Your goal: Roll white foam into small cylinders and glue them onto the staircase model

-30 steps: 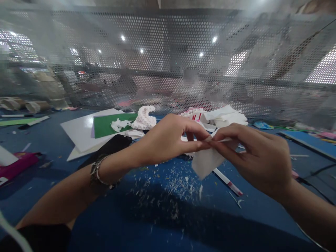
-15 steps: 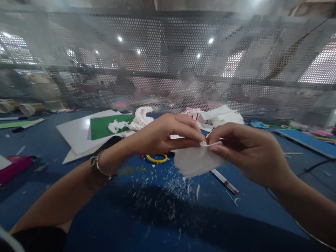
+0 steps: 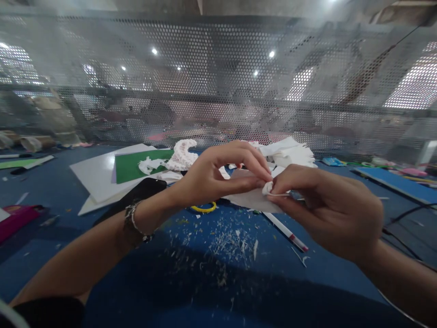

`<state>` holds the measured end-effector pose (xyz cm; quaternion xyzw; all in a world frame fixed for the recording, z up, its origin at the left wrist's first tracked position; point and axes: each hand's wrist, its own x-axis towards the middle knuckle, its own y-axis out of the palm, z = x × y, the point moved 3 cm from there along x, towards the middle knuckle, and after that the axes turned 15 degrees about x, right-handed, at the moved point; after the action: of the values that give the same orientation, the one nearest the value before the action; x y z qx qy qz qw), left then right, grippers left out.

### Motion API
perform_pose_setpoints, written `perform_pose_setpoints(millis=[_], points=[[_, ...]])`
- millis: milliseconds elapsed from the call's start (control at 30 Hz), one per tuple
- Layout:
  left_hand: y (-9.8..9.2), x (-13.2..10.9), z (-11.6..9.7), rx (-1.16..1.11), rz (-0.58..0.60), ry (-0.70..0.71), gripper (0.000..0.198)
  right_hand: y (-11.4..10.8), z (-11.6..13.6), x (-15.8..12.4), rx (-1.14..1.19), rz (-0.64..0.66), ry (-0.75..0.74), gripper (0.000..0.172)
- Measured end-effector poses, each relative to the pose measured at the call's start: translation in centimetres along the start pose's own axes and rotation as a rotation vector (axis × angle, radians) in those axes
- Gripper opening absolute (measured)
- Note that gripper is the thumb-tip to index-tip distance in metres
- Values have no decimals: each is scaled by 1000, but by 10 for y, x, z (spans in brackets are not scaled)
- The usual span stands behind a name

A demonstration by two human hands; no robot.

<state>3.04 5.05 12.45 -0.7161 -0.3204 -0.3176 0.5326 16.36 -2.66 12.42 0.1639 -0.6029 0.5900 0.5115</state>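
Note:
Both my hands meet above the blue table (image 3: 102,273), pinching one white sheet of thin paper (image 3: 252,199). My left hand (image 3: 218,175), with a bracelet at the wrist, grips the sheet's near edge between thumb and fingertips. My right hand (image 3: 324,207) pinches a crumpled bit of the same edge right beside the left fingertips. The sheet lies almost flat, stretching away under both hands. White paper scraps (image 3: 228,239) litter the table below.
A white and red pen (image 3: 287,232) lies under my right hand. A yellow ring (image 3: 204,209), a black object (image 3: 136,193), white boards with a green sheet (image 3: 131,165), crumpled white shapes (image 3: 182,156) and a white paper stack (image 3: 290,152) sit behind. A perforated metal screen (image 3: 218,82) closes off the far side.
The white sheet hung down from my fingers before; now it is tipped up nearly flat. Both hands stay pinched together and have drifted slightly, with the edge more crumpled at my right fingertips.

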Motion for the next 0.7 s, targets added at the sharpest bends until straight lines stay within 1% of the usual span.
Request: perform_pose_setpoints(millis=[133, 267, 333, 400, 467, 533, 633, 700], points=[[-5, 2, -7, 175, -2, 117, 8, 0, 1, 1, -61, -22, -30, 11], [-7, 3, -12, 363, -50, 227, 10, 0, -2, 0, -66, -43, -30, 13], [-7, 3, -12, 406, -75, 250, 8, 0, -5, -2, -1, -71, 1, 14], [-5, 2, -12, 398, -83, 260, 8, 1, -9, -5, 117, -103, 64, 19], [-3, 2, -11, 352, -89, 247, 9, 2, -12, -6, 204, -115, 116, 27], [-1, 1, -9, 288, -98, 209, 10, 3, -12, -6, 223, -125, 130, 30], [0, -1, -6, 216, -110, 124, 14, 3, -12, -5, 231, -155, 140, 28], [2, -2, -5, 219, -85, 67, 18, 3, -12, -4, 224, -167, 144, 25]])
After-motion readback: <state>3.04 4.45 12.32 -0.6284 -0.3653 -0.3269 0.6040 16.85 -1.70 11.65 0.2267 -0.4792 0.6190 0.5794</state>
